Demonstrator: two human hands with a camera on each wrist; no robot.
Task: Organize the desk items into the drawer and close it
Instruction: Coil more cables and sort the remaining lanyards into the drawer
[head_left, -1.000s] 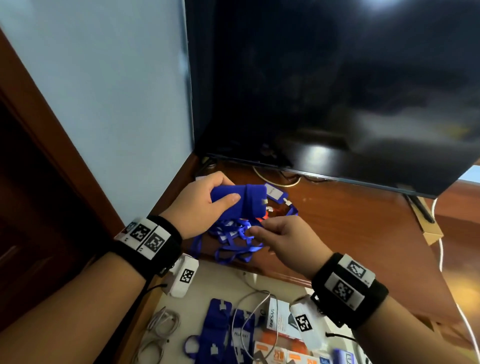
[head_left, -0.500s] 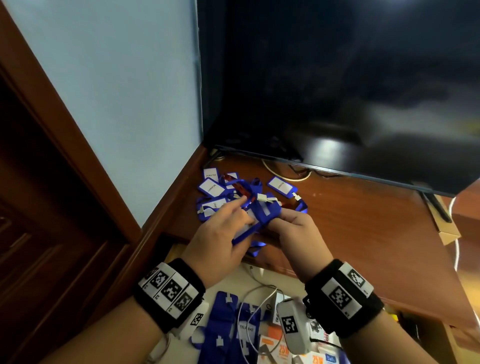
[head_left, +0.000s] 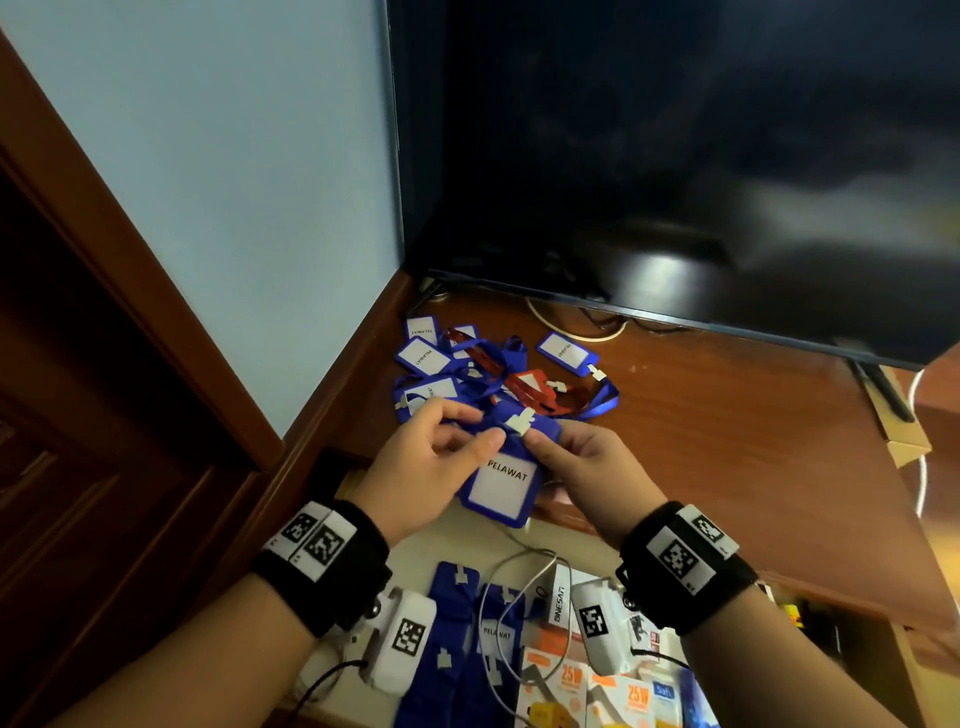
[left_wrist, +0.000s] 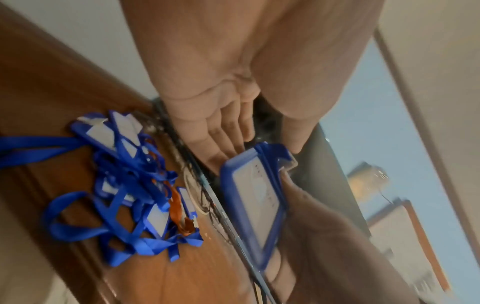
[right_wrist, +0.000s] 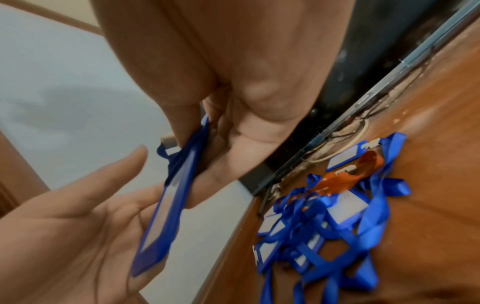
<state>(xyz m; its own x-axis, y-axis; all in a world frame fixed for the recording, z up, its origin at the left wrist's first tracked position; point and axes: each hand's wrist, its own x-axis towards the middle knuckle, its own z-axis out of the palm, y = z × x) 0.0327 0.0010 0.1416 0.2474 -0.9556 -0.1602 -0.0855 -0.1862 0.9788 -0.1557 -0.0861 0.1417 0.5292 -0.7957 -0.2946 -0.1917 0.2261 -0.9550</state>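
A blue badge holder (head_left: 501, 486) labelled PELAWAT, with a white clip (head_left: 519, 422) on top, hangs over the desk's front edge between both hands. My right hand (head_left: 561, 452) pinches its top corner, thumb in front and fingers behind (right_wrist: 221, 133). My left hand (head_left: 467, 431) lies flat behind the holder (right_wrist: 166, 211), fingers straight and thumb just off it (left_wrist: 233, 133). A tangled pile of blue badge holders and lanyards (head_left: 467, 369), with a red one (head_left: 535, 387), lies on the desk behind. The open drawer (head_left: 415, 556) is below my wrists.
The drawer holds blue badge holders (head_left: 452, 623), a white cable (head_left: 519, 571) and orange boxes (head_left: 571, 686). A black TV (head_left: 675, 182) stands at the back of the wooden desk (head_left: 727, 441). The wall closes the left side. A cardboard box (head_left: 904, 441) sits far right.
Both hands have come off the pile and back toward the desk's front edge. One blue badge holder is now lifted clear of the pile and held between them.
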